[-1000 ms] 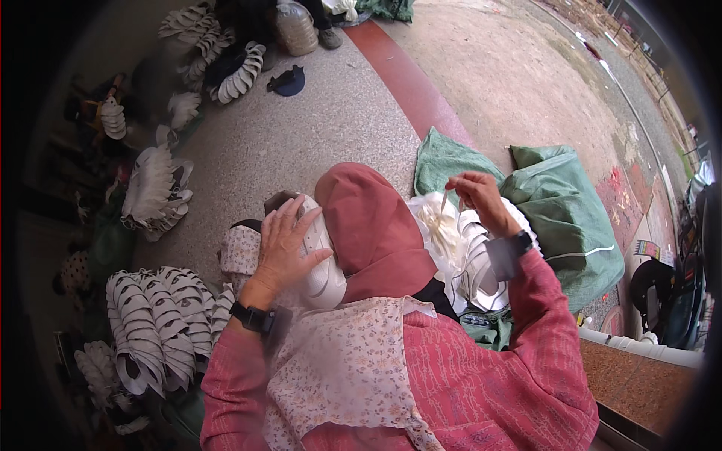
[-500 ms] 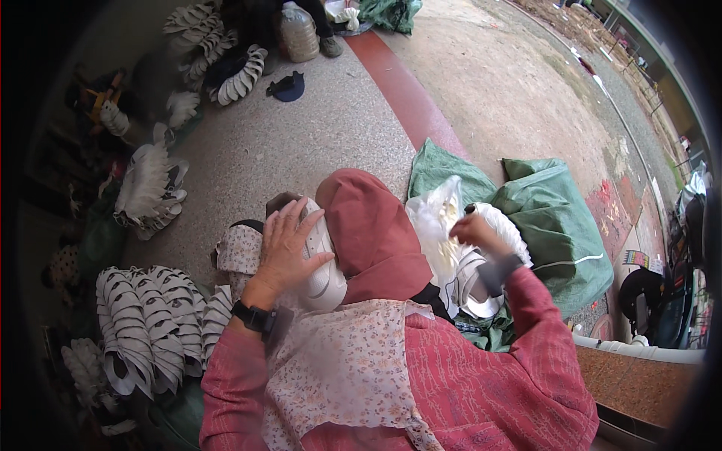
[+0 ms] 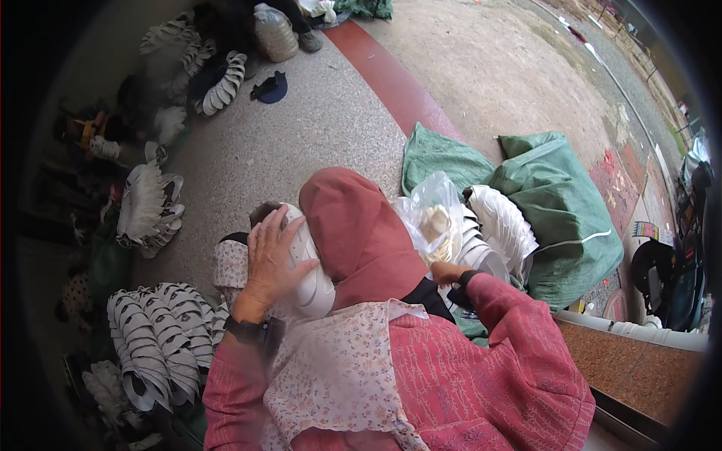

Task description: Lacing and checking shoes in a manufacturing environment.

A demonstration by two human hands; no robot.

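Note:
My left hand (image 3: 272, 259) lies over a white stack of nested curved pieces (image 3: 308, 282), which look like shoe uppers, on my lap. Its fingers curve over the top and the thumb is apart along the side. Rust-red cloth (image 3: 353, 225) rises just right of the stack. My right hand (image 3: 447, 273) is low beside a clear plastic bag (image 3: 427, 214) holding cream-coloured strands (image 3: 444, 244). Its fingers look drawn together by the strands' lower end; their tips and anything between them are hidden.
More stacked white pieces (image 3: 500, 222) lie beside a large green sack (image 3: 560, 218) on the right. Rows of similar stacks (image 3: 162, 338) stand at left. A dark blue cap (image 3: 271, 89) lies on the speckled floor, near a big clear jug (image 3: 276, 34) and another person's shoe (image 3: 310, 41).
My right hand has dropped from the plastic bag's side to below it, nearer my lap. The bag's top has slumped. My left hand stays on the white stack; the view has shifted slightly.

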